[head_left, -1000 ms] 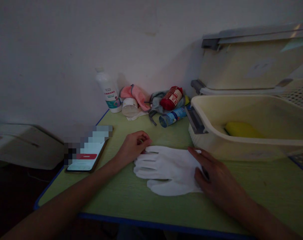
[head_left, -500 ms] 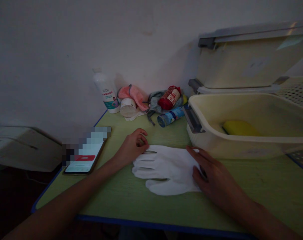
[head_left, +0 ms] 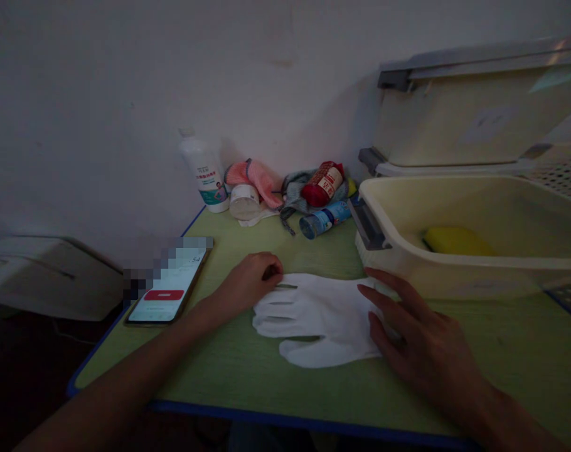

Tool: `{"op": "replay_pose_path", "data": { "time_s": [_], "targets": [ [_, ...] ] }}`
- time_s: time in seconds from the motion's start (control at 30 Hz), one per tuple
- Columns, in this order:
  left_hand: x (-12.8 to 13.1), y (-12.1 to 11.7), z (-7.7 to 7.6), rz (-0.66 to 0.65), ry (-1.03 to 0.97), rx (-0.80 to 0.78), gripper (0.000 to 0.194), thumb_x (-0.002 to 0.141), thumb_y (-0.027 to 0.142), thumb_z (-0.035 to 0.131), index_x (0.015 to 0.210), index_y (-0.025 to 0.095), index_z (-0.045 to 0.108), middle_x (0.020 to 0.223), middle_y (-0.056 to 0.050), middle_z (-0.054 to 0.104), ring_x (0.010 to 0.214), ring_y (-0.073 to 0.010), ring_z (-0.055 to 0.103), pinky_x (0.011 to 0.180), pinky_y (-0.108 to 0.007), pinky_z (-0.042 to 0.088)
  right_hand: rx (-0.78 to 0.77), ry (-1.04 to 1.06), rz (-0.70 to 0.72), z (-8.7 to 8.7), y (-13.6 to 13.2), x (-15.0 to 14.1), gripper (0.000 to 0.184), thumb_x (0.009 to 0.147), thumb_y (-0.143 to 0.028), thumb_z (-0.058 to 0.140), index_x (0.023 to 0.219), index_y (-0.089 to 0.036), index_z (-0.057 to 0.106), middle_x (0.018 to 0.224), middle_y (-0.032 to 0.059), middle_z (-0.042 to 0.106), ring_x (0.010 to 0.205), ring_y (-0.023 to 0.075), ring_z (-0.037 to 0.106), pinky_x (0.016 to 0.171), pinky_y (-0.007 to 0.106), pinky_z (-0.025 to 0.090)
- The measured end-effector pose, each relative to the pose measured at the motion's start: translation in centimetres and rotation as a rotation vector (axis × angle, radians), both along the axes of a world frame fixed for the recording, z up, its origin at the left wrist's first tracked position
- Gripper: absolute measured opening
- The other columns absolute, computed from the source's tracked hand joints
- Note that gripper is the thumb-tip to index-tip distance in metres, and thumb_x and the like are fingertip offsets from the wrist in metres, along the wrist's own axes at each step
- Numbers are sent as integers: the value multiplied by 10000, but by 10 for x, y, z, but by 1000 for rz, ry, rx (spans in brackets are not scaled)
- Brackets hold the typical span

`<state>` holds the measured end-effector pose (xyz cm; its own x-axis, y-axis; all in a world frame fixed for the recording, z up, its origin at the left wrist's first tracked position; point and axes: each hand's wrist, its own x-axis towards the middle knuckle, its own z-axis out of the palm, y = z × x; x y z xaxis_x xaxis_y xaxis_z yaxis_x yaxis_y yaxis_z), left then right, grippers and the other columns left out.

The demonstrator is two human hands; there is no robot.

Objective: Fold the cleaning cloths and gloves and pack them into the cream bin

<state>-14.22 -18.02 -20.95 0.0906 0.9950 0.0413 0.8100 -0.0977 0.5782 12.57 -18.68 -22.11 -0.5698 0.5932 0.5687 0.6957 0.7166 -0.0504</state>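
Observation:
A white glove (head_left: pixel 323 317) lies flat on the green table, its fingers pointing left and its cuff to the right. My left hand (head_left: pixel 255 276) is closed in a pinch at the tip of the glove's uppermost finger. Over the cuff, my right hand (head_left: pixel 421 333) has its fingers apart, with the fingertips resting on or just above the fabric; contact is hard to make out. The right palm faces down, and part of the cuff is hidden beneath it.
To the right stands a cream storage box (head_left: pixel 459 276), lid raised, with a yellow item (head_left: pixel 459 241) inside. A phone (head_left: pixel 172 282) lies at left. Along the wall are a white bottle (head_left: pixel 205 176), pink cloth (head_left: pixel 255 176), round tub (head_left: pixel 245 202), red packet (head_left: pixel 324 184) and blue bottle (head_left: pixel 325 220).
My right hand's fingers have spread and shifted slightly right at the cuff. My left fingers have drawn closer together at the glove's fingertip. The whole view has shifted a little.

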Motion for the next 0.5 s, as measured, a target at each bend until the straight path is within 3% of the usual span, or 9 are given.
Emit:
{"op": "replay_pose_path", "data": {
  "time_s": [0.2, 0.33, 0.43, 0.5],
  "targets": [
    [-22, -1, 4, 89, 288, 77, 117, 733, 157, 502, 723, 185, 615, 721, -32, 608, 633, -160, 540, 581, -257, 384, -10, 81, 49, 4, 1, 3, 223, 855, -137, 408, 907, -183, 620, 921, 77, 657, 621, 126, 649, 511, 223, 536],
    [-15, -3, 8, 142, 242, 279, 142, 739, 122, 496, 805, 168, 613, 867, -58, 610, 758, -178, 568, 669, -277, 431, -17, 91, 171, 8, 3, 1, 212, 848, -101, 410, 908, -176, 599, 871, 71, 653, 748, 147, 657, 659, 238, 555],
    [1, -9, 9, 12, 48, 377, 138, 777, 124, 477, 816, 159, 605, 860, -58, 607, 771, -158, 572, 657, -257, 451, -36, 8, 231, 19, 5, -8, 251, 833, -60, 384, 924, -154, 598, 897, 87, 653, 800, 162, 647, 713, 258, 550],
    [13, -16, 8, -128, -19, 415, 127, 796, 143, 484, 827, 163, 605, 868, -58, 610, 802, -153, 578, 689, -258, 465, -54, -67, 221, 28, 7, -16, 283, 808, -23, 358, 895, -141, 600, 868, 90, 648, 752, 167, 639, 665, 270, 546]
  ]
}}
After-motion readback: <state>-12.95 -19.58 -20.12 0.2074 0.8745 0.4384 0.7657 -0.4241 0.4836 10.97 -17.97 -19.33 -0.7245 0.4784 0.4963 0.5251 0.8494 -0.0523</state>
